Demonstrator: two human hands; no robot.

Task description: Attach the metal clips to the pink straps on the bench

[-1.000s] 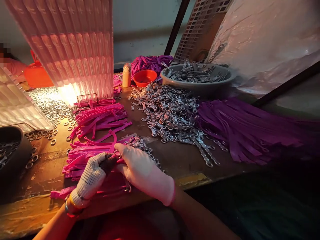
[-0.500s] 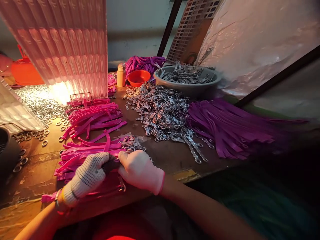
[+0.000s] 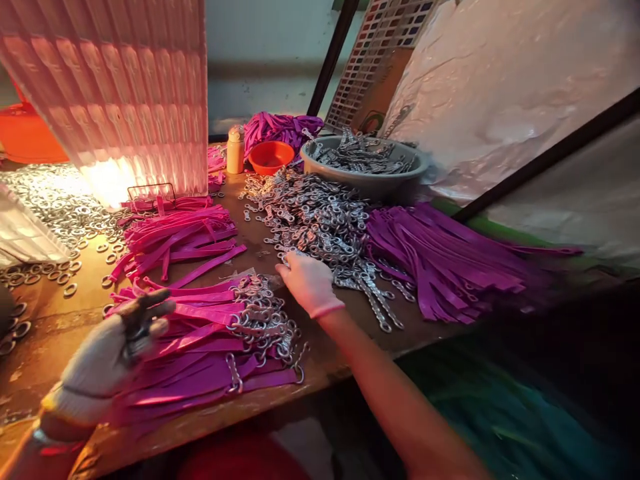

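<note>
Hands work apart over a bench (image 3: 350, 317). The right hand (image 3: 309, 283), in a pale glove, reaches forward with the forearm running back toward the lower right; its palm faces down and its fingertips rest at the near edge of the clasps (image 3: 320, 223), a heap of small metal pieces. The fingers look loosely spread and flat, and whether they pinch a clasp underneath cannot be told. The left hand (image 3: 107, 357), in a dotted knit glove, hovers low at the left, blurred by motion; its fingers are half curled, thumb and forefinger pointing away from the person, and it seems to hold nothing, though the blur leaves that unsure. Its wrist is cut off by the lower left corner.

Between the hands and just right of the left one lie the pink straps (image 3: 200, 347), stacked flat, long axes running roughly left to right, their metal-tipped ends (image 3: 263, 323) bunched on the side toward the right hand. Beyond the left hand lies a second pink bundle (image 3: 175, 233), angled much the same. Right of the right hand, purple straps (image 3: 450, 260) fan out with their long axes slanting away to the right. Past the clasps sits a grey bowl (image 3: 365, 179) of metal parts, with an orange dish (image 3: 271, 157) to its left.
</note>
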